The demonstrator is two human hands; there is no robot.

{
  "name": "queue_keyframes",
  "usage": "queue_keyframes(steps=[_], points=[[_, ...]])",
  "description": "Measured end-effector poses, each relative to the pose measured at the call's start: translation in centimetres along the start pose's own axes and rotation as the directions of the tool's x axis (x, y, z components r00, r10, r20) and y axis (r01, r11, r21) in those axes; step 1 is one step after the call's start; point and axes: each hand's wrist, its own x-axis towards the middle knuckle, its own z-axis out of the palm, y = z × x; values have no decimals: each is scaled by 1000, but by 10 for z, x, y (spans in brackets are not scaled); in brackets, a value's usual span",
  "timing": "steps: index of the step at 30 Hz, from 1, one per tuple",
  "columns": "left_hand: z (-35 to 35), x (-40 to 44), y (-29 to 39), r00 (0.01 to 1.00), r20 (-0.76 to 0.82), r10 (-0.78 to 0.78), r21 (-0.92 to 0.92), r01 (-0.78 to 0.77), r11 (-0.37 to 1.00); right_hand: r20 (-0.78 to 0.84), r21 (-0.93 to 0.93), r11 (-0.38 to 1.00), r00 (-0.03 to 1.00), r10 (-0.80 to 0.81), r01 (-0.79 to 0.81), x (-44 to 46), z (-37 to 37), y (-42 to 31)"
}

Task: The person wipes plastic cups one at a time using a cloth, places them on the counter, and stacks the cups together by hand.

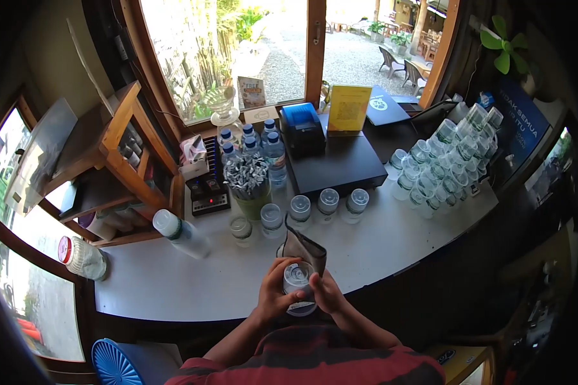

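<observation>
Close to my body, over the counter's front edge, my left hand [275, 290] is wrapped round a clear plastic cup [297, 274], base upward. Against the cup's other side lies my right hand [328, 296], its thumb on the cup and its fingers closed on a grey-brown cloth [306, 249]. The cloth stands up in a fold beyond the cup. Just past it, several upturned clear cups [328, 201] form a row on the white counter [392, 247]. A stack of cups [175, 230] lies tilted to the left.
Many clear cups [453, 157] are piled at the right. At the back stand a black cash drawer [334, 163], a blue-topped printer [303, 128], water bottles [275, 157] and a pot of silver-wrapped items [253, 204]. A wooden shelf [125, 163] and a jar [85, 258] are left.
</observation>
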Motion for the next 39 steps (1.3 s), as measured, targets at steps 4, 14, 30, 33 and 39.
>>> queue_keyframes(steps=[4,14,30,33,39], points=[[24,30,-11,979,-204,3,-134,-31,991,-151,-397,918,984,-90,23,-24,-17,-18],[130,77,-131,995,-84,-61,187,76,979,-784,9,989,615,-87,150,-91,-198,-46],[-35,59,-75,341,-582,739,812,296,503,-494,249,955,869,-19,163,-49,-192,-89],[-151,38,-60,197,-589,784,719,569,398,-389,271,960,920,41,72,-31,-173,-74],[-258,28,-46,739,-626,250,622,279,732,-256,338,941,960,115,-23,5,-112,-45]])
